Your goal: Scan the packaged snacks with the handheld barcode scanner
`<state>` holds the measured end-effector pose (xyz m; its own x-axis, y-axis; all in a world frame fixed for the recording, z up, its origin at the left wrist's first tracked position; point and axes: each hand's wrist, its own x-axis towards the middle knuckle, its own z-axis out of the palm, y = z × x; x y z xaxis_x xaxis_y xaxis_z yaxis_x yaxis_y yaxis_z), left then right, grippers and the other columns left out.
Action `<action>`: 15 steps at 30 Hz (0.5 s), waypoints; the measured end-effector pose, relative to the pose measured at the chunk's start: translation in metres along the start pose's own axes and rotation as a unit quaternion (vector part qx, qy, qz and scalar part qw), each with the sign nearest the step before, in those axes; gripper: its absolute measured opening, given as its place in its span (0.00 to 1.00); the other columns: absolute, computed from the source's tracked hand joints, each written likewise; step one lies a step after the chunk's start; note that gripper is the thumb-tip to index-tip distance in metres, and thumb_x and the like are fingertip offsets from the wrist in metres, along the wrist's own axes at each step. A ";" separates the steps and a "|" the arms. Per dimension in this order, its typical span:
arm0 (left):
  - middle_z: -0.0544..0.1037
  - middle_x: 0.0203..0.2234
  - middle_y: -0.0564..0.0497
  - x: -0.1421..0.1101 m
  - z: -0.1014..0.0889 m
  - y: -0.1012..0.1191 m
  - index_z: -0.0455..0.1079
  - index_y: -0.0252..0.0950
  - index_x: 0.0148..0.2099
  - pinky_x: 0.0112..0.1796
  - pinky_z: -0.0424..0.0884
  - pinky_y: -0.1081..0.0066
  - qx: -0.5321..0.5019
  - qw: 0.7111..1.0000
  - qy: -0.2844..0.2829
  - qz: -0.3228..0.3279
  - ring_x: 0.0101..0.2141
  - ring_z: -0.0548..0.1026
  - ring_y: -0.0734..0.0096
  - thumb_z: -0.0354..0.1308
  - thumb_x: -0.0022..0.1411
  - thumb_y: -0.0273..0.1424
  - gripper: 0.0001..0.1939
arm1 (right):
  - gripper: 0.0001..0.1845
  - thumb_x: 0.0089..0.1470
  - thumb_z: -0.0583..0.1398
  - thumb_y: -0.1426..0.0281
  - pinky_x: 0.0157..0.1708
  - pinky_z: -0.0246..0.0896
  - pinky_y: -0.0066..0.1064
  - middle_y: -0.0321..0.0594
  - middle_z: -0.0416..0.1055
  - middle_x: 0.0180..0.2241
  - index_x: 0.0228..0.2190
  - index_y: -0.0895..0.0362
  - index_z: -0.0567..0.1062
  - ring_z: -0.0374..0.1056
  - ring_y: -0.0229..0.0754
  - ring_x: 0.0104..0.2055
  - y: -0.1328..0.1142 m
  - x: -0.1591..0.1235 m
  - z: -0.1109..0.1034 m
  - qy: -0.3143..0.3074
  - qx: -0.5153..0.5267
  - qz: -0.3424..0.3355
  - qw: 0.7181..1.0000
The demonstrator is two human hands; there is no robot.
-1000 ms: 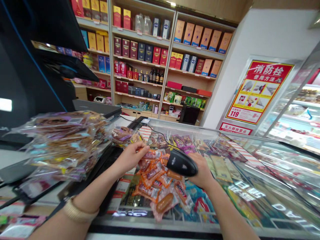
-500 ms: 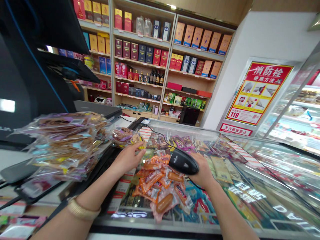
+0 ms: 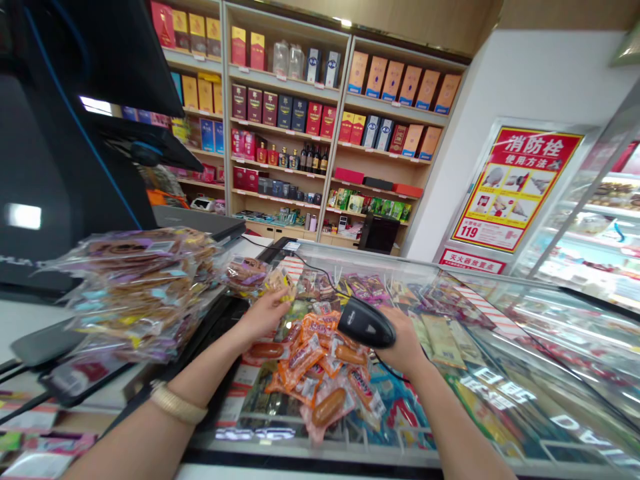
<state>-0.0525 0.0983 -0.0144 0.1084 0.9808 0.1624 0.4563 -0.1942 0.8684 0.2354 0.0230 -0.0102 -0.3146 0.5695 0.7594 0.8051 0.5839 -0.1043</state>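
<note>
My right hand [image 3: 406, 345] grips a black handheld barcode scanner [image 3: 366, 323], its nose aimed left over a heap of orange sausage packets [image 3: 315, 367] lying on the glass freezer lid [image 3: 500, 347]. My left hand [image 3: 265, 311] is closed in a pinch on a small yellowish snack packet [image 3: 280, 283] at the far left edge of the heap, just in front of a purple packet of brown snacks [image 3: 243, 272]. A gold bracelet [image 3: 177, 404] sits on my left wrist. The scanner's cable [image 3: 300, 263] runs back over the glass.
A tall stack of clear snack bags [image 3: 133, 290] stands on the counter at left beside a black till screen [image 3: 55, 140]. Shelves of boxed goods [image 3: 320, 120] fill the back wall. A red fire-hydrant poster [image 3: 515, 187] and a glass chiller [image 3: 595, 233] stand at right.
My left hand has left the orange sausage packets and moved up and left, now pinching a yellowish packet. The scanner hand has barely shifted.
</note>
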 end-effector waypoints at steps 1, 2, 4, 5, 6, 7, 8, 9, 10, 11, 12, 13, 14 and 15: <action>0.77 0.50 0.44 -0.001 -0.001 0.002 0.68 0.32 0.58 0.50 0.68 0.62 -0.001 1.000 0.001 0.004 0.48 0.75 0.57 0.53 0.54 0.39 0.31 | 0.10 0.47 0.60 0.60 0.32 0.65 0.34 0.41 0.75 0.28 0.29 0.53 0.74 0.71 0.45 0.31 0.000 0.000 0.000 0.003 0.001 0.008 1.000; 0.76 0.51 0.44 -0.002 -0.002 0.004 0.68 0.32 0.58 0.51 0.67 0.61 0.000 1.000 -0.005 0.011 0.48 0.74 0.57 0.53 0.54 0.39 0.31 | 0.10 0.47 0.60 0.60 0.32 0.65 0.34 0.41 0.75 0.28 0.29 0.53 0.74 0.71 0.45 0.31 0.001 -0.001 0.001 0.009 0.003 0.015 1.000; 0.74 0.53 0.44 -0.005 -0.003 0.010 0.69 0.33 0.58 0.53 0.65 0.59 0.005 0.999 -0.022 0.046 0.50 0.73 0.55 0.52 0.55 0.39 0.30 | 0.10 0.47 0.59 0.62 0.32 0.66 0.35 0.41 0.75 0.28 0.30 0.53 0.75 0.72 0.45 0.31 0.002 -0.001 0.001 0.025 0.008 0.019 0.999; 0.74 0.53 0.43 -0.006 -0.004 0.012 0.69 0.33 0.58 0.54 0.64 0.58 0.012 0.997 -0.029 0.076 0.52 0.72 0.55 0.52 0.56 0.39 0.29 | 0.10 0.47 0.59 0.62 0.32 0.66 0.35 0.41 0.75 0.28 0.31 0.53 0.75 0.72 0.45 0.31 0.002 -0.001 0.000 0.034 0.011 0.019 0.999; 0.74 0.53 0.43 -0.008 -0.004 0.015 0.69 0.34 0.58 0.55 0.63 0.57 0.024 0.993 -0.034 0.111 0.54 0.70 0.54 0.52 0.56 0.39 0.28 | 0.10 0.47 0.58 0.63 0.32 0.66 0.35 0.41 0.75 0.28 0.31 0.54 0.75 0.72 0.45 0.31 0.002 -0.001 0.000 0.044 0.011 0.018 0.999; 0.73 0.53 0.42 -0.010 -0.004 0.017 0.70 0.34 0.57 0.56 0.62 0.57 0.038 0.988 -0.039 0.147 0.55 0.69 0.54 0.52 0.57 0.38 0.27 | 0.09 0.47 0.58 0.63 0.31 0.66 0.35 0.41 0.75 0.28 0.30 0.54 0.75 0.72 0.45 0.30 0.002 0.000 -0.001 0.052 0.010 0.019 0.998; 0.74 0.52 0.42 -0.011 -0.004 0.019 0.70 0.35 0.57 0.56 0.61 0.57 0.053 0.981 -0.045 0.180 0.55 0.68 0.54 0.51 0.58 0.38 0.26 | 0.09 0.47 0.58 0.63 0.30 0.65 0.34 0.41 0.75 0.27 0.29 0.54 0.74 0.71 0.45 0.29 0.002 0.000 -0.002 0.057 0.007 0.021 0.998; 0.74 0.51 0.42 -0.013 -0.004 0.020 0.71 0.35 0.56 0.56 0.62 0.57 0.066 0.974 -0.052 0.209 0.55 0.69 0.55 0.50 0.59 0.37 0.25 | 0.08 0.47 0.59 0.63 0.29 0.65 0.34 0.41 0.75 0.26 0.28 0.54 0.74 0.71 0.45 0.28 0.002 0.001 -0.002 0.062 0.003 0.026 0.998; 0.75 0.48 0.42 -0.015 -0.004 0.022 0.71 0.36 0.56 0.55 0.62 0.58 0.076 0.967 -0.060 0.234 0.53 0.70 0.57 0.49 0.60 0.36 0.24 | 0.08 0.47 0.59 0.63 0.28 0.65 0.34 0.40 0.74 0.26 0.26 0.54 0.73 0.71 0.45 0.28 0.002 0.001 -0.003 0.069 -0.001 0.032 0.997; 0.76 0.45 0.42 -0.017 -0.003 0.023 0.71 0.36 0.56 0.55 0.63 0.59 0.084 0.961 -0.068 0.253 0.52 0.71 0.58 0.48 0.61 0.35 0.23 | 0.08 0.47 0.59 0.62 0.28 0.65 0.34 0.40 0.74 0.25 0.26 0.54 0.73 0.71 0.45 0.27 0.002 0.002 -0.003 0.077 -0.004 0.037 0.996; 0.76 0.43 0.43 -0.018 -0.002 0.024 0.71 0.36 0.57 0.54 0.64 0.60 0.090 0.956 -0.077 0.268 0.50 0.72 0.59 0.47 0.62 0.34 0.23 | 0.08 0.46 0.59 0.62 0.28 0.65 0.34 0.40 0.74 0.25 0.26 0.54 0.73 0.71 0.45 0.27 0.002 0.002 -0.002 0.087 -0.005 0.043 0.995; 0.76 0.41 0.43 -0.020 -0.002 0.025 0.70 0.36 0.57 0.53 0.65 0.60 0.096 0.952 -0.084 0.277 0.49 0.72 0.60 0.46 0.63 0.34 0.23 | 0.09 0.46 0.59 0.62 0.28 0.65 0.34 0.40 0.74 0.25 0.27 0.54 0.74 0.71 0.45 0.27 0.002 0.002 -0.002 0.097 -0.005 0.049 0.994; 0.76 0.40 0.44 -0.021 -0.001 0.026 0.70 0.37 0.57 0.53 0.65 0.60 0.104 0.950 -0.089 0.280 0.48 0.73 0.61 0.45 0.63 0.33 0.23 | 0.09 0.46 0.59 0.62 0.28 0.66 0.35 0.40 0.75 0.25 0.28 0.54 0.74 0.71 0.46 0.27 0.003 0.002 -0.001 0.105 -0.003 0.053 0.993; 0.76 0.38 0.44 -0.023 -0.001 0.027 0.69 0.38 0.58 0.53 0.65 0.61 0.112 0.950 -0.093 0.277 0.47 0.73 0.61 0.45 0.63 0.33 0.23 | 0.10 0.46 0.59 0.62 0.29 0.66 0.35 0.40 0.75 0.25 0.30 0.54 0.74 0.71 0.46 0.28 0.003 0.002 0.000 0.109 -0.001 0.056 0.992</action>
<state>-0.0432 0.0709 0.0057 0.5321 0.7096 0.4619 0.4570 -0.7000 0.5488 0.2369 0.0259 -0.0086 -0.1068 0.4929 0.8635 0.8304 0.5219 -0.1952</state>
